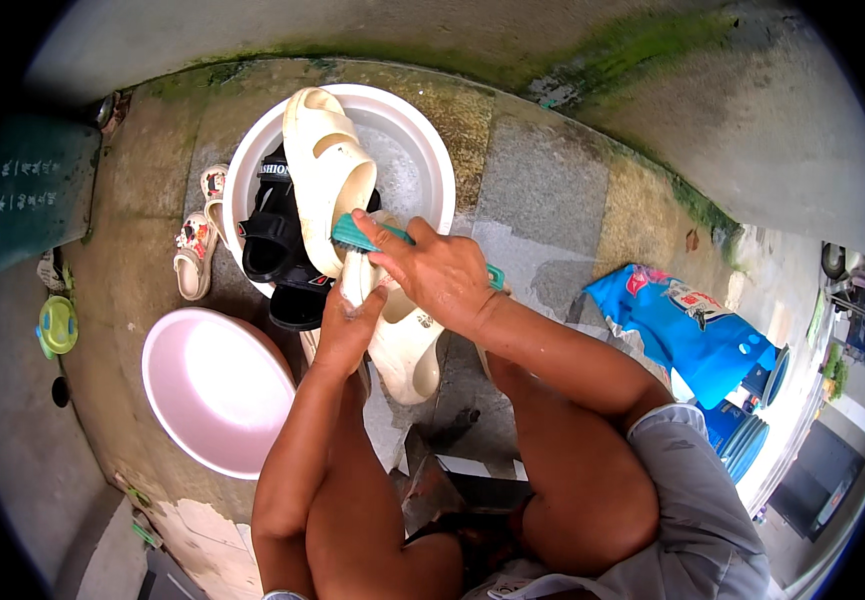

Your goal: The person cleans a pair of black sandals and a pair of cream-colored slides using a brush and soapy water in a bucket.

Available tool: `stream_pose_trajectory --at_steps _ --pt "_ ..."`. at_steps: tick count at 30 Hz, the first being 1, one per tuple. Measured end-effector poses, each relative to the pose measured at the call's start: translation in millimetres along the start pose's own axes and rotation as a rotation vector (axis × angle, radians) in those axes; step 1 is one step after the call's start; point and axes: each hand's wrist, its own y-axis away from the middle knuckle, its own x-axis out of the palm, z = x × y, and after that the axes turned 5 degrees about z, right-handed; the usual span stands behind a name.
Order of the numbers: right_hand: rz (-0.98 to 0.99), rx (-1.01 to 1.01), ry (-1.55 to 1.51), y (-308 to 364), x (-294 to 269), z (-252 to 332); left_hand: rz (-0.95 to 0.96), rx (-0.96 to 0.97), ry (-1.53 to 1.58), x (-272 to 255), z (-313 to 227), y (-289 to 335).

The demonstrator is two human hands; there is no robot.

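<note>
My left hand [348,322] is closed around the pale strap end of a cream clog [407,352], which hangs between my forearms. My right hand [439,272] grips a green scrubbing brush [352,234]; its bristles rest against or just above the pale part by my left fingers. Beyond my hands, another cream clog [330,165] lies toe-away across the left side of a white basin [440,165]. Under and beside it are black sandals [270,250], partly covered. Whitish water shows in the basin's right half.
A pink basin [214,390] stands left of my legs. Small decorated clogs [194,250] sit beside the white basin. To my right are a blue plastic bag [687,325] and blue buckets [742,440]. A mossy wall [642,60] borders the far side.
</note>
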Motion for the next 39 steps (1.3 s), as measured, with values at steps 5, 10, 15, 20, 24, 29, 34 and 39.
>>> stream_pose_trajectory --at_steps 5,10,15,20,24,29,34,39 --pt "-0.037 0.005 0.035 -4.6 6.9 -3.8 0.017 0.064 -0.05 -9.6 2.6 -7.4" --pt "0.052 -0.194 -0.021 15.1 8.1 21.5 -0.032 0.015 -0.087 -15.6 9.8 0.1" --pt "-0.048 0.06 0.056 -15.2 7.3 -11.5 0.048 0.017 -0.182 -10.5 5.8 -12.6" --pt "0.008 -0.266 0.014 23.9 11.4 26.5 -0.037 0.273 -0.628 -20.9 14.4 3.6" --pt "-0.041 -0.074 0.002 -7.3 10.7 5.6 0.023 0.05 -0.262 -10.5 -9.5 -13.8" --pt "-0.077 -0.016 0.045 -9.8 15.0 -5.4 -0.006 0.151 -0.276 -10.5 -3.7 -12.4" --pt "-0.042 0.097 0.078 -8.8 8.8 -8.7 0.008 0.169 -0.268 -7.6 -2.1 -11.4" --pt "-0.049 -0.101 -0.054 3.5 -0.7 1.8 0.05 0.193 -0.354 -12.8 -1.3 -10.7"
